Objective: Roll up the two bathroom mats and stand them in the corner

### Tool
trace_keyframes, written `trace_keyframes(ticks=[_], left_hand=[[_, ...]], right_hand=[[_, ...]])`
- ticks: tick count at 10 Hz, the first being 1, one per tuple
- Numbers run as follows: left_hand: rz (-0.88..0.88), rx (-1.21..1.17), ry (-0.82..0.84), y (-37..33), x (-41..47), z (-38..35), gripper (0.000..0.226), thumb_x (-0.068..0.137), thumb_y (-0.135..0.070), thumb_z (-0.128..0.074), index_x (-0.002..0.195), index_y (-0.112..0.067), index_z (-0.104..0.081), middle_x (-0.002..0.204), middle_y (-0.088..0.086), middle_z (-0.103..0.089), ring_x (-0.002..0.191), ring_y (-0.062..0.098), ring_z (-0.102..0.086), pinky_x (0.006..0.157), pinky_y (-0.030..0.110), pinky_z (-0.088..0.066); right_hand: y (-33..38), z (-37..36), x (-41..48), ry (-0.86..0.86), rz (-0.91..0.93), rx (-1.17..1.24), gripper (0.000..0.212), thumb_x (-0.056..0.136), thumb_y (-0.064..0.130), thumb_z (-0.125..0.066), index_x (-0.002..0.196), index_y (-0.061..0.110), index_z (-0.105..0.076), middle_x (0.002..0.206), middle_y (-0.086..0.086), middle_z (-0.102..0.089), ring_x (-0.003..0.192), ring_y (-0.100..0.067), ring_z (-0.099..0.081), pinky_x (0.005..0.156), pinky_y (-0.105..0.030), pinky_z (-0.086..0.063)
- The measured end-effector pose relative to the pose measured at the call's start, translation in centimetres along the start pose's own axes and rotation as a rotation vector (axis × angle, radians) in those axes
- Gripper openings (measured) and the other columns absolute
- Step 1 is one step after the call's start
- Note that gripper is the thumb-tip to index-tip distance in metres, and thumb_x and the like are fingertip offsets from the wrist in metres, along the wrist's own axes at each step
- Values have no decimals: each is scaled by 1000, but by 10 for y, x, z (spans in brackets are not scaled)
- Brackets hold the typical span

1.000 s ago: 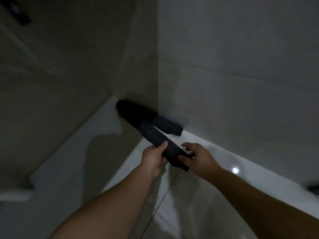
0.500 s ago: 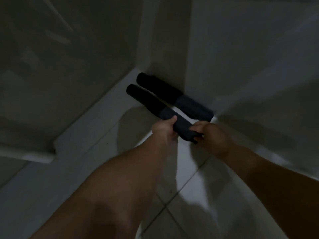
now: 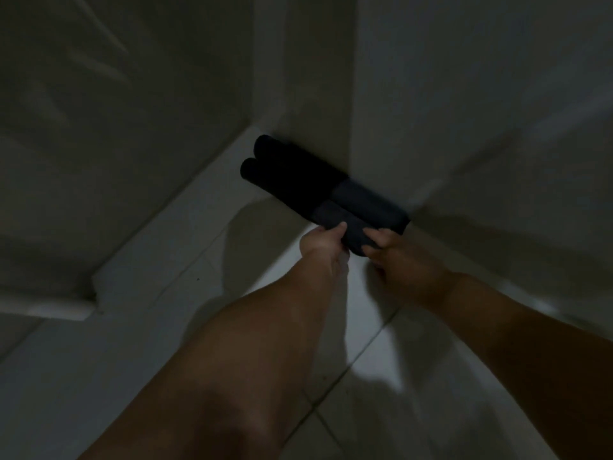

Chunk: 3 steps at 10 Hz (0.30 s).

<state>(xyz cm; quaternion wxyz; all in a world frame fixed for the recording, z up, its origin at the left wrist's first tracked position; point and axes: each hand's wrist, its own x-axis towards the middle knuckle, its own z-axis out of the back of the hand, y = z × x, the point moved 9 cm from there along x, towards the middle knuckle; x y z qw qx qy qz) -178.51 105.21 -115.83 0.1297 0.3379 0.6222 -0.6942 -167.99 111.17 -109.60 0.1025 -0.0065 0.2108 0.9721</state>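
Observation:
Two dark rolled mats stand side by side in the wall corner, seen from above. The first rolled mat leans against the right wall. The second rolled mat touches it on the left. My left hand grips the near end of the second mat from the left. My right hand grips the same end from the right. Both forearms reach in from the bottom of the view.
Pale tiled walls meet at the corner behind the mats. A white tiled floor with grout lines spreads below. A low white ledge sits at the left. The room is dim.
The second mat has gone from apart and tilted to pressed against the first mat in the corner. Both hands stayed on its near end and followed it forward.

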Motion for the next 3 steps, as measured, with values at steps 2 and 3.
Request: trace_keyframes(ticks=[2, 3], left_hand=[[-195, 598, -171, -19, -8, 20, 31, 86, -29, -61, 97, -1, -69, 101, 20, -70, 96, 37, -65, 88, 45, -53], [-358, 779, -57, -26, -52, 8, 28, 93, -13, -52, 117, -1, -61, 116, 18, -65, 109, 36, -59, 96, 40, -46]], right_hand=[[-18, -7, -12, 124, -46, -65, 56, 94, 14, -42, 147, 16, -26, 159, -9, -11, 143, -23, -18, 111, -26, -20], [-28, 1, -34, 183, -141, -101, 54, 97, 18, -39, 148, 16, -23, 159, -9, -11, 144, -22, -19, 113, -28, -20]])
